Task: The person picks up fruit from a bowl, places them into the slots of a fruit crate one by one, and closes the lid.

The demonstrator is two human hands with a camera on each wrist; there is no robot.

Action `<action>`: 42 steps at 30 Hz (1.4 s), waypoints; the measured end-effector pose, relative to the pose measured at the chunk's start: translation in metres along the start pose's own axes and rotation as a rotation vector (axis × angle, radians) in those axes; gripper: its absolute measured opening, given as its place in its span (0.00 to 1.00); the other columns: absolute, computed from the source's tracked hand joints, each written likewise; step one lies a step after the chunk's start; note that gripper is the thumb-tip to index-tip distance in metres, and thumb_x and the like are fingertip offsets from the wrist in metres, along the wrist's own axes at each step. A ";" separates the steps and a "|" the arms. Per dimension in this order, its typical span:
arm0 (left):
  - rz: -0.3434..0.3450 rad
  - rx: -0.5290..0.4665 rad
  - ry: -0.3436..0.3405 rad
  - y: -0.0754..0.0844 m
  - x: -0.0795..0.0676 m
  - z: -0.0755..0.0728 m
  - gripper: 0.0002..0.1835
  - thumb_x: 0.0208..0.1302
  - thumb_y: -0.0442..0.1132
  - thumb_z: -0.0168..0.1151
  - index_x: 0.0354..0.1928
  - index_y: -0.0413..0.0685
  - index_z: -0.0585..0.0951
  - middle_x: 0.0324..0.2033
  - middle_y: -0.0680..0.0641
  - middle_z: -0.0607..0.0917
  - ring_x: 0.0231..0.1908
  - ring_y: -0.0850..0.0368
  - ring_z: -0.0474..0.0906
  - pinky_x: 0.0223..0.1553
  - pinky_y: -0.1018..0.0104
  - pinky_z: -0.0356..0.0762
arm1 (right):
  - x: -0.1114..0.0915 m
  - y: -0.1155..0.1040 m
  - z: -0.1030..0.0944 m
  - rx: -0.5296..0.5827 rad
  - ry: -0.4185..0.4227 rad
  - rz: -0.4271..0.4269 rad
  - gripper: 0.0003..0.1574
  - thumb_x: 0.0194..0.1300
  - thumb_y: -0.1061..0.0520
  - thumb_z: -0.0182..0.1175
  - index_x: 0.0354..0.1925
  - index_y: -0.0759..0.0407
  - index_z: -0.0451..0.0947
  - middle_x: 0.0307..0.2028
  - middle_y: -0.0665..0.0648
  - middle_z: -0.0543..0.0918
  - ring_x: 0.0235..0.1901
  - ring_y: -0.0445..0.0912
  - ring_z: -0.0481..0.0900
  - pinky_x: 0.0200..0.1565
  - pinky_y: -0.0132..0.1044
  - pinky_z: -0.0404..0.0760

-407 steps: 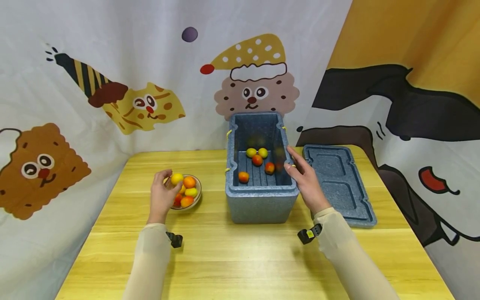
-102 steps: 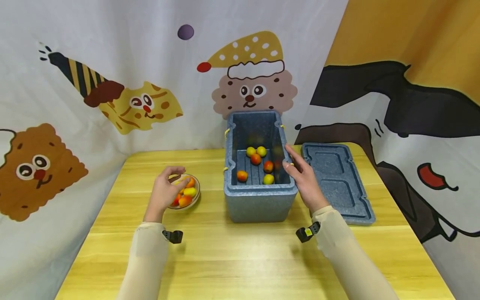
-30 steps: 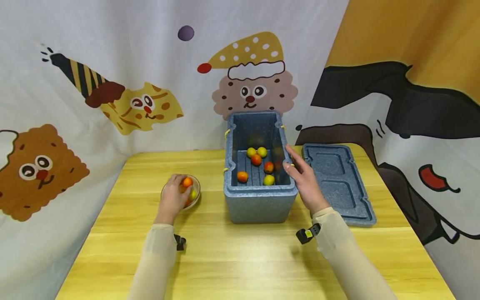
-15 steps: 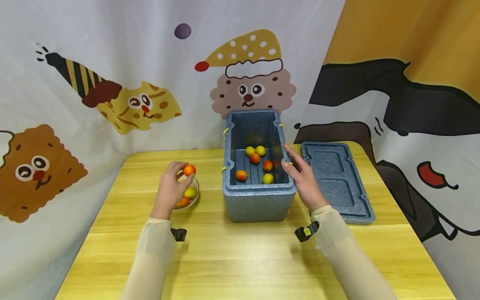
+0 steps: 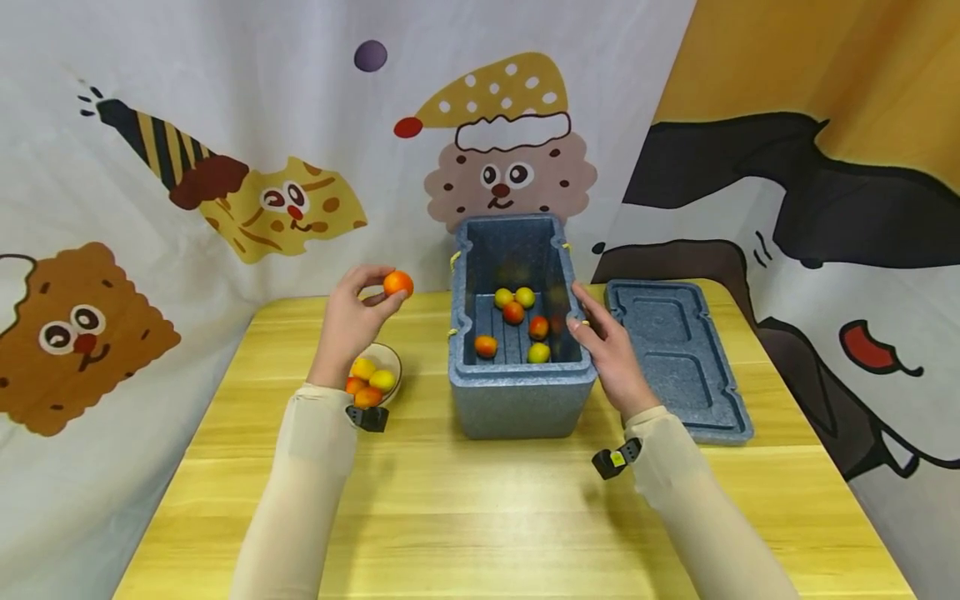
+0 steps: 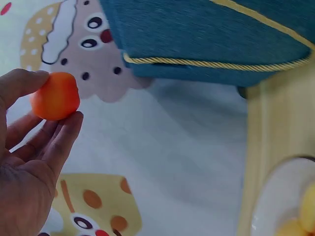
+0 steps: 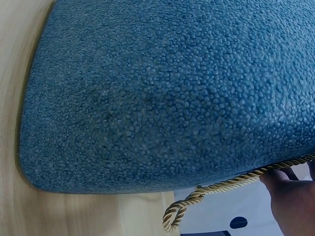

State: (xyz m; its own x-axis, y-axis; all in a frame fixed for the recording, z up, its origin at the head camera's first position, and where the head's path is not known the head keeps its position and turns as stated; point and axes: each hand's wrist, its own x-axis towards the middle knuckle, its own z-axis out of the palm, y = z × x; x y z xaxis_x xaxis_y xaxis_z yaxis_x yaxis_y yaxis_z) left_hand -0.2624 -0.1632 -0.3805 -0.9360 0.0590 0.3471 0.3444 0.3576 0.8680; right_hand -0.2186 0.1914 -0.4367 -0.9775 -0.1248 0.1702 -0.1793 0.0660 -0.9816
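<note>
My left hand (image 5: 352, 321) pinches a small round orange fruit (image 5: 398, 284) between thumb and fingertips, raised above and behind the bowl (image 5: 386, 356). In the left wrist view the orange-red fruit (image 6: 55, 96) sits at the fingertips. Yellow and orange fruits, such as a yellow one (image 5: 382, 381), lie in the bowl beneath my forearm. My right hand (image 5: 617, 358) rests on the right rim of the blue-grey foam box (image 5: 522, 408), its fingers fairly straight. In the right wrist view it touches the box near the gold rope (image 7: 231, 185). Several yellow and red-orange fruits lie inside the box.
The matching lid (image 5: 678, 358) lies on the wooden table (image 5: 480, 517) to the right of the box. A printed cartoon curtain (image 5: 300, 75) hangs right behind the table. Rope handles (image 6: 211, 64) run along the box's sides.
Over the last second my left hand has taken the orange fruit from the bowl and lifted it up and away. Earlier, a yellow fruit came to lie in the box's near right corner. My right hand stays put.
</note>
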 end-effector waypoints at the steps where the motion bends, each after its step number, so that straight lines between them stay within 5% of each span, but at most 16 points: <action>1: -0.001 0.004 -0.004 0.009 0.002 0.000 0.17 0.61 0.33 0.69 0.51 0.34 0.80 0.49 0.41 0.78 0.50 0.50 0.76 0.48 0.67 0.79 | 0.000 0.000 0.000 -0.001 0.000 0.002 0.35 0.77 0.52 0.51 0.77 0.49 0.54 0.75 0.49 0.53 0.73 0.47 0.49 0.70 0.54 0.51; 16: 0.010 0.017 -0.054 0.044 0.052 0.015 0.18 0.62 0.38 0.69 0.52 0.36 0.80 0.48 0.42 0.80 0.48 0.52 0.75 0.52 0.64 0.77 | 0.000 0.000 -0.001 -0.007 0.000 -0.001 0.35 0.76 0.48 0.52 0.76 0.44 0.55 0.75 0.46 0.53 0.73 0.46 0.49 0.69 0.54 0.52; 23: -0.009 -0.045 -0.076 0.050 0.063 0.031 0.17 0.63 0.36 0.68 0.52 0.37 0.80 0.46 0.43 0.80 0.46 0.53 0.76 0.47 0.63 0.78 | -0.001 0.000 -0.001 -0.001 0.004 0.017 0.36 0.76 0.47 0.52 0.76 0.42 0.55 0.75 0.46 0.53 0.73 0.46 0.50 0.69 0.55 0.53; 42: -0.130 0.000 -0.141 0.059 0.085 0.058 0.18 0.64 0.39 0.68 0.54 0.41 0.80 0.48 0.46 0.81 0.48 0.52 0.75 0.47 0.62 0.77 | -0.001 0.002 0.000 -0.008 0.000 0.012 0.36 0.76 0.47 0.52 0.76 0.43 0.55 0.75 0.46 0.53 0.73 0.46 0.49 0.69 0.55 0.53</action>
State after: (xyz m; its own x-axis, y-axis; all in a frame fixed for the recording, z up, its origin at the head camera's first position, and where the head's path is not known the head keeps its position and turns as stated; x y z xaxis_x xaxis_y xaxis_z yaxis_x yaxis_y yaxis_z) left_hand -0.3261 -0.0828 -0.3202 -0.9736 0.1420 0.1787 0.2198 0.3707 0.9024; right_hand -0.2182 0.1914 -0.4392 -0.9797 -0.1234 0.1582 -0.1682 0.0752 -0.9829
